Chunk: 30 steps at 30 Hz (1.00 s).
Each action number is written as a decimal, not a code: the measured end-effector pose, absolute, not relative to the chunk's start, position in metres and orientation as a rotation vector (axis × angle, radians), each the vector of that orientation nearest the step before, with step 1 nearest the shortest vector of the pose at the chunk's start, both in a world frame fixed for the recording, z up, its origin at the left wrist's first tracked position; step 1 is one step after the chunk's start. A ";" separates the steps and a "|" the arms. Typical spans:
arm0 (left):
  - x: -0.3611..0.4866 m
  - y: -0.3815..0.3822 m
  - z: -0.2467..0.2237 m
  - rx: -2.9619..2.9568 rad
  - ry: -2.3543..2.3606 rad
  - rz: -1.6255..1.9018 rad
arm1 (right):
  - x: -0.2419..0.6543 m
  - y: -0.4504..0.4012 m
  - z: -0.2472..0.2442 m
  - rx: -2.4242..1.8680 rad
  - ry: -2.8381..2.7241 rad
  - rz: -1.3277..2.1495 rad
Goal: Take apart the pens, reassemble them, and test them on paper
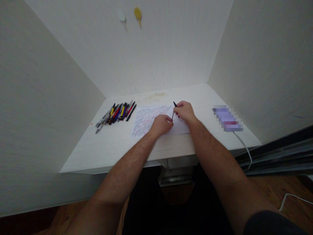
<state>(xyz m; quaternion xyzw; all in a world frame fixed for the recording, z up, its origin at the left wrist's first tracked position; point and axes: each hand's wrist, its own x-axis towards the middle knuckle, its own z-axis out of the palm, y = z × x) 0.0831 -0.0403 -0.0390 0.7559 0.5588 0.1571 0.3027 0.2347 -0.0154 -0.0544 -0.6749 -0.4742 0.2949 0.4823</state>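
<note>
Over a sheet of paper [149,118] covered in dark and pink marks, my two hands are close together. My right hand [184,111] is closed on a dark pen [175,104], whose black upper end sticks out above the fingers. A thin dark length [172,116] runs down from it to the fingertips of my left hand [162,124]. The left fingers are pinched round its lower end and rest over the paper. The paper's right part, partly under my hands, is plain white.
Many pens [117,112] in several colours lie in a pile on the white desk [102,148] at the left. A blurred-out phone-like device [227,119] with a white cable [244,146] lies at the right. Two hooks, white [121,15] and yellow [138,14], hang on the back wall.
</note>
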 end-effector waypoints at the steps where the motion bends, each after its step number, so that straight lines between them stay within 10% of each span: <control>1: 0.084 -0.041 -0.039 2.027 1.499 0.383 | 0.237 -0.015 -0.055 -1.715 -1.179 0.624; 16: 0.048 -0.018 -0.036 2.308 1.805 0.644 | 0.254 -0.019 -0.056 -1.872 -1.643 0.906; 30: -0.008 0.003 -0.063 2.288 1.888 0.615 | 0.260 -0.021 -0.053 -2.142 -1.514 0.345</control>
